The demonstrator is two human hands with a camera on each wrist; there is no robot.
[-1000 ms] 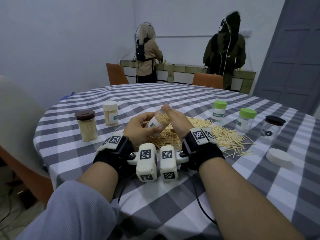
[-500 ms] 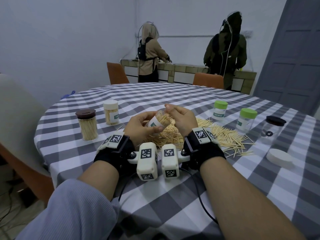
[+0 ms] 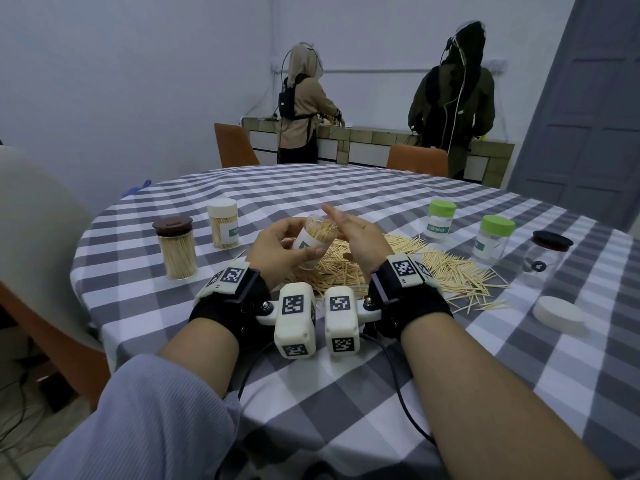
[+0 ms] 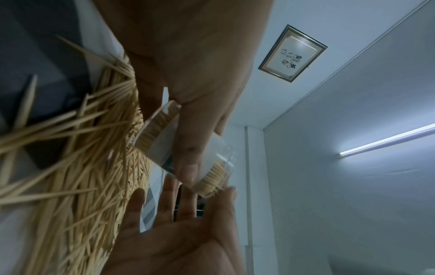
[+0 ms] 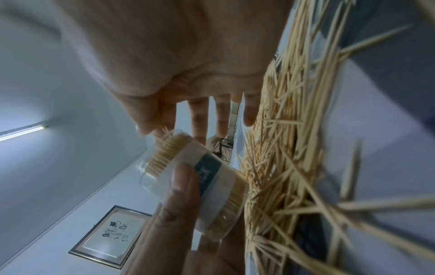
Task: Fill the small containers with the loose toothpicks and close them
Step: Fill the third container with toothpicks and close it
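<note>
My left hand (image 3: 273,244) grips a small clear container (image 3: 313,242) with a white and green label, tilted with its open mouth toward the right. It is packed with toothpicks. My right hand (image 3: 349,233) is beside the mouth with straight, spread fingers and holds nothing. The left wrist view shows my thumb across the container (image 4: 188,148) and the open right palm (image 4: 179,232) below it. Seen from the right wrist, my right thumb sits close to the mouth of the container (image 5: 195,178). Loose toothpicks (image 3: 450,268) lie piled on the checked tablecloth under and right of both hands.
At the left stand a full brown-lidded jar (image 3: 176,251) and a white-lidded one (image 3: 223,223). To the right are two green-lidded containers (image 3: 440,220), (image 3: 493,239), a black-lidded clear jar (image 3: 547,254) and a loose white lid (image 3: 557,315). Two people stand at the far counter.
My right hand's fingers, curled at the container's mouth before, have straightened and spread. The left hand still holds the container, tipped slightly more upright.
</note>
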